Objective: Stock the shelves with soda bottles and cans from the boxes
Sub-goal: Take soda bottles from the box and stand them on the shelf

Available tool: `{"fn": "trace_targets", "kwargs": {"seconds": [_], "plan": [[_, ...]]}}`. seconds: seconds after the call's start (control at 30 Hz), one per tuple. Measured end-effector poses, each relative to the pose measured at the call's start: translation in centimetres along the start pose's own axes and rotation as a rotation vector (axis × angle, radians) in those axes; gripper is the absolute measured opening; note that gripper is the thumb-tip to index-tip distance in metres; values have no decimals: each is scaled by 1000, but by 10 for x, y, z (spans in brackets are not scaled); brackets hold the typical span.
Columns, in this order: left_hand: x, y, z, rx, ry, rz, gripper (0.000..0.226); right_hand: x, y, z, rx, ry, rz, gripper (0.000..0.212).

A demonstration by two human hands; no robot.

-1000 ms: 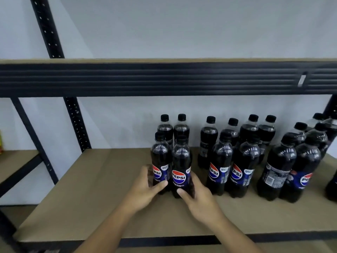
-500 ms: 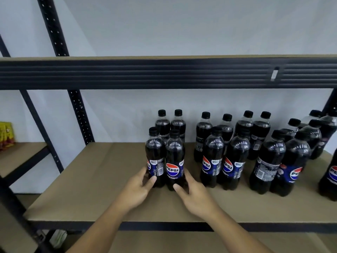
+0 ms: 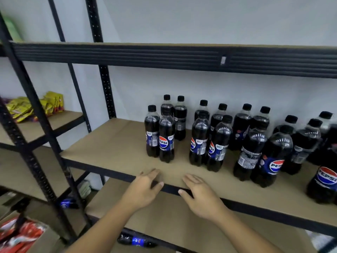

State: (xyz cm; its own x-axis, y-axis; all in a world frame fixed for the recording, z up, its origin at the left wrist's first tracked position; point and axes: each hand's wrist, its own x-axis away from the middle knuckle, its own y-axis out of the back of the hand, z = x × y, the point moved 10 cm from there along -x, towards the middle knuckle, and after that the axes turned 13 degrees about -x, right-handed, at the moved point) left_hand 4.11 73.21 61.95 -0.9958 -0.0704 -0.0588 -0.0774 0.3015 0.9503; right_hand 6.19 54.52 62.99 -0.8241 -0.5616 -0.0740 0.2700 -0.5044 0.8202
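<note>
Left hand (image 3: 144, 190) and right hand (image 3: 200, 196): side by side over the front edge of the tan fibreboard shelf (image 3: 113, 143).
Just beyond the left fingers (image 3: 155, 173): pair of dark plastic cola bottles (image 3: 166, 139), upright, touching; second pair (image 3: 180, 117) directly behind.
Beyond and right of the right fingers (image 3: 189, 179): further bottle pairs (image 3: 199, 141), in front and back rows.
Far left of the fingers, on a neighbouring shelf: yellow snack packets (image 3: 34, 105).
Below the hands, on the floor: fallen cola bottle (image 3: 136, 241), lying flat.

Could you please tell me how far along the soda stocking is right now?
Done: pairs of Pepsi bottles stand upright along the shelf. In hand: nothing; the left hand and right hand are open at its front edge. Left: the shelf's left part is bare, and two bottles lie below.
</note>
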Motion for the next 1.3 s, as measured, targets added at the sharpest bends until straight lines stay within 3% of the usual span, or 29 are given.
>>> {"fn": "trace_targets", "kwargs": {"seconds": [0.27,0.53,0.7,0.77,0.97,1.13,1.3], "plan": [[89,-27,-84,-28,9,-109,60,105,15,-23,2,176,60,63],[164,-135,-139,7,60,156,57,207,-37,-91,-28,23,252,54],[214,-230,-148,29,103,386,33,263,-101,-148,-64,-111,409,59],[227,-264,-150,37,100,465,39,278,-129,-173,-63,-168,455,59],[253,-356,-125,106,177,611,45,303,-213,-226,-96,-324,587,52],[252,-451,-57,211,360,590,43,275,-311,-265,-142,-344,663,47],[240,-585,19,316,549,519,47,231,-447,-326,-171,-385,655,57]]}}
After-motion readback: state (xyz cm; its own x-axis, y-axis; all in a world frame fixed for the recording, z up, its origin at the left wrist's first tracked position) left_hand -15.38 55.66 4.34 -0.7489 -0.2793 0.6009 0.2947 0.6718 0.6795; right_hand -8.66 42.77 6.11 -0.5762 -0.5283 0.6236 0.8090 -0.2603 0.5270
